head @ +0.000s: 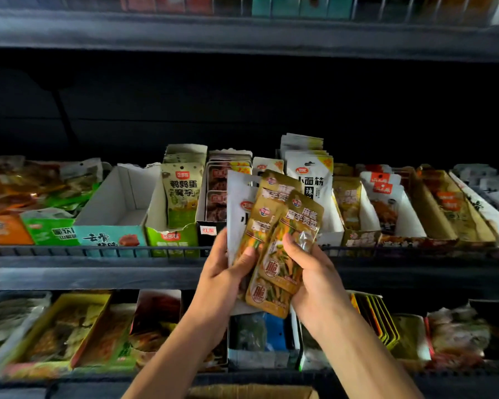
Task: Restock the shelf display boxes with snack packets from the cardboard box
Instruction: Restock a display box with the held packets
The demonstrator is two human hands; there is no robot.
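I hold a fan of gold snack packets (283, 223) and a white packet (238, 203) in front of the middle shelf. My left hand (228, 272) grips the white packet and the gold ones from the left, thumb across their front. My right hand (308, 269) pinches the frontmost gold packet at its right edge. Behind them stand display boxes: a white box of white packets (311, 180), a gold box (355, 234) with matching gold packets to its right, and a nearly bare teal-fronted box (118, 208). The cardboard box (251, 392) shows only its top edge at the bottom.
A wire rail (98, 250) runs along the shelf front. A green box with quail-egg packets (179, 194) and a black box (211, 228) stand left of my hands. More snack boxes fill the lower shelf (69, 335) and the far right (444, 208). An upper shelf (242, 33) overhangs.
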